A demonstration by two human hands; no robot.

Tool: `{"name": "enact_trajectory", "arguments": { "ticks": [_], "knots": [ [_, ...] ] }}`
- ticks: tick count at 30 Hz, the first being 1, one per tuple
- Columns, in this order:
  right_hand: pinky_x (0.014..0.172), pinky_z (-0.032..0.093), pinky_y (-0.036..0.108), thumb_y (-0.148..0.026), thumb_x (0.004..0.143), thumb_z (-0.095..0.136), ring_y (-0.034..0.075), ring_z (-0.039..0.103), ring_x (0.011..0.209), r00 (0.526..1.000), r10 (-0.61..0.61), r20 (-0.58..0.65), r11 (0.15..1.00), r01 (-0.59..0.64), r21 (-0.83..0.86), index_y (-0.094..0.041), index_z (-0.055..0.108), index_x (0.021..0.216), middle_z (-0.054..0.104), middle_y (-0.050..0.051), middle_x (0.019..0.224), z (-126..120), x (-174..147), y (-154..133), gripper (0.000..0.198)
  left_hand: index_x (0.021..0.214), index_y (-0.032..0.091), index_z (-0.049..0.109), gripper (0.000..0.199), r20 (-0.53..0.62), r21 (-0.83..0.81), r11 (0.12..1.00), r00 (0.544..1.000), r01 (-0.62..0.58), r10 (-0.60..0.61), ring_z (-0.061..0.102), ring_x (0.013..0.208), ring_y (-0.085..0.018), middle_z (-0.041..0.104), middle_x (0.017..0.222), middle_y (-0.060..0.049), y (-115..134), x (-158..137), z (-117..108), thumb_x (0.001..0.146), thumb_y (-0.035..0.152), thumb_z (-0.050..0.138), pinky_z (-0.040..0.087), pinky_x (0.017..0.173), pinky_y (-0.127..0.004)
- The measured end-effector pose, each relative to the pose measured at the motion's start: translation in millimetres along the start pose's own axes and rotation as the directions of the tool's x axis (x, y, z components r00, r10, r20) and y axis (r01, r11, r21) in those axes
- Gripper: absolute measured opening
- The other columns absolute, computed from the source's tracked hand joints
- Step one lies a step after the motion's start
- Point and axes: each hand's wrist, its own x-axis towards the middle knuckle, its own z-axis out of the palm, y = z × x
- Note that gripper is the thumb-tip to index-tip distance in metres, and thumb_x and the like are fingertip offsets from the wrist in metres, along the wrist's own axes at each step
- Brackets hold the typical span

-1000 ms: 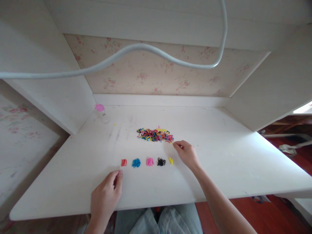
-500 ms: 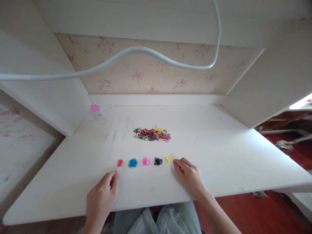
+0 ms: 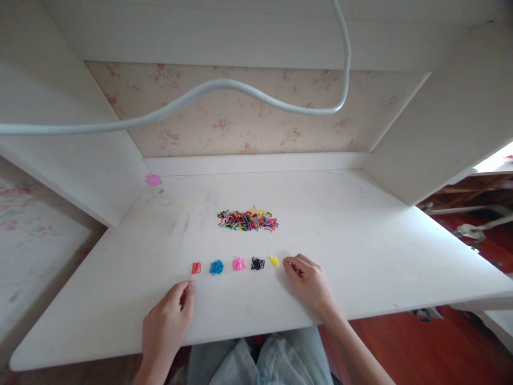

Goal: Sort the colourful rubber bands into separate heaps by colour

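Small rubber bands lie on the white table in a row of little piles: red point(image 3: 196, 268), blue point(image 3: 216, 267), pink point(image 3: 239, 264), black point(image 3: 257, 263) and yellow point(image 3: 273, 261). Beyond the row is a larger heap of mixed-colour rubber bands point(image 3: 247, 220). My left hand point(image 3: 170, 313) rests near the front edge, just below the red pile, fingers curled in and closed with nothing visible in them. To the right of the yellow pile, my right hand point(image 3: 308, 280) has thumb and forefinger pressed together. A small gap separates its fingertips from the yellow bands, and no band shows between them.
A clear bottle with a pink cap point(image 3: 158, 188) stands at the back left of the table point(image 3: 360, 240). Near it lies a yellow bit point(image 3: 181, 207). A white cable point(image 3: 224, 84) hangs across the view above. Side panels and a flowered back wall enclose the table.
My right fingertips have drawn slightly away from the yellow pile, which they nearly touched before. My left hand stays in place. The whole view has shifted slightly.
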Motion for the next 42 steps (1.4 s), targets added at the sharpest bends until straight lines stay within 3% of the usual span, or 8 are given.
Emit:
{"name": "enact_trajectory", "arguments": {
  "ticks": [7,19,25,32,42],
  "knots": [
    [0.061,0.040,0.022,-0.033,0.089,0.047,0.011,0.056,0.063,0.995,0.093,0.027,0.995,-0.094,0.014,-0.026,0.072,0.085,0.064,0.000,0.078,3.6,10.2,4.6,0.026,0.087,0.026,0.066,0.023,0.032,0.029,0.999,0.999,0.019,-0.020,0.064,0.061,-0.011,0.071,0.075,0.005,-0.3,0.9,1.1,0.088,0.042,0.049,0.033,0.053,-0.022],
    [0.065,0.036,0.022,-0.034,0.091,0.044,0.013,0.057,0.076,0.991,0.099,0.091,0.955,-0.069,-0.289,-0.029,0.069,0.103,0.063,0.000,0.090,17.6,82.2,-5.7,0.028,0.089,0.025,0.067,0.026,0.046,0.001,0.998,0.997,0.062,-0.062,0.064,0.063,-0.011,0.072,0.077,0.003,2.1,0.0,0.2,0.089,0.041,0.048,0.033,0.055,-0.022],
    [0.061,0.033,0.023,-0.035,0.092,0.042,0.013,0.058,0.076,0.988,0.128,0.091,0.925,-0.086,-0.369,-0.032,0.068,0.104,0.063,0.000,0.094,23.5,87.5,-5.7,0.028,0.088,0.025,0.066,0.025,0.033,-0.009,0.999,0.998,0.053,-0.052,0.064,0.062,-0.011,0.072,0.076,0.003,0.6,-0.5,1.8,0.089,0.041,0.048,0.033,0.055,-0.022],
    [0.060,0.033,0.024,-0.036,0.096,0.036,0.014,0.059,0.079,0.987,0.065,0.150,0.896,0.008,-0.443,-0.029,0.067,0.099,0.063,0.000,0.101,24.3,92.0,-6.9,0.032,0.088,0.025,0.065,0.025,0.019,-0.026,0.999,0.999,0.035,-0.035,0.064,0.062,-0.012,0.071,0.074,0.004,-1.9,-2.0,1.7,0.090,0.042,0.047,0.033,0.055,-0.023],
    [0.063,0.035,0.023,-0.034,0.093,0.042,0.014,0.059,0.082,0.983,0.080,0.167,0.897,0.002,-0.442,-0.027,0.067,0.100,0.062,0.002,0.106,28.6,96.1,-11.7,0.027,0.088,0.024,0.065,0.025,0.011,-0.077,0.997,1.000,0.011,-0.010,0.063,0.060,-0.011,0.070,0.073,0.003,-2.0,-1.1,1.0,0.090,0.040,0.047,0.034,0.055,-0.022]
  ]
}}
